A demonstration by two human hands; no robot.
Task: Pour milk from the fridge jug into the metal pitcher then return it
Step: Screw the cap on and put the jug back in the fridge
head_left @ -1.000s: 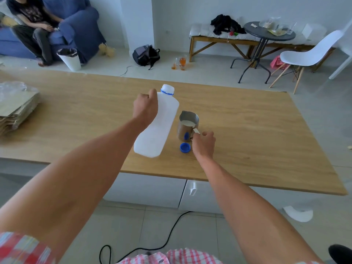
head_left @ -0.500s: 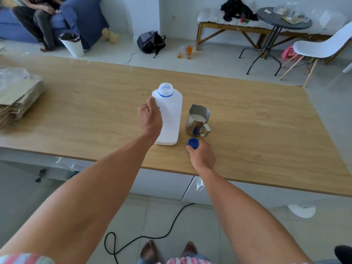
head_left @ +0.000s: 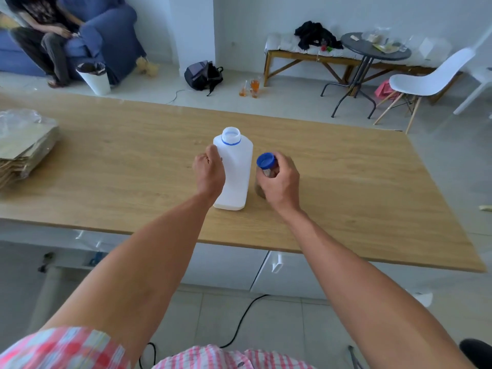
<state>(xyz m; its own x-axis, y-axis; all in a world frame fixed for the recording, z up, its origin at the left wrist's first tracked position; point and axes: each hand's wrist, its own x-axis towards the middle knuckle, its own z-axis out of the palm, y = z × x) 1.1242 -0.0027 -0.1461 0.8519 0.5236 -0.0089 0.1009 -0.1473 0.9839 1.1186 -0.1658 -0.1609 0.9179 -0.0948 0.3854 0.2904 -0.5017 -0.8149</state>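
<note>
Jug (head_left: 234,171) upright mid-table, mouth open, left hand (head_left: 209,171) gripping its side. Right hand (head_left: 278,179) pinching blue cap (head_left: 265,160) just right, over mostly hidden pitcher (head_left: 259,191). Risk: knuckles clip pitcher, milk spills; cap goes on crooked, leaks later.

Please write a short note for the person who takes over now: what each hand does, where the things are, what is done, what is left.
Left hand grips the white milk jug, upright on the wooden table, mouth uncapped.
Right hand pinches the blue cap, raised beside the jug.
The metal pitcher stands right of the jug, mostly hidden behind the right hand.
Done: jug set down; pouring looks finished, but the pitcher's contents are hidden.
Left: screw the cap on, return the jug to the fridge.
</note>
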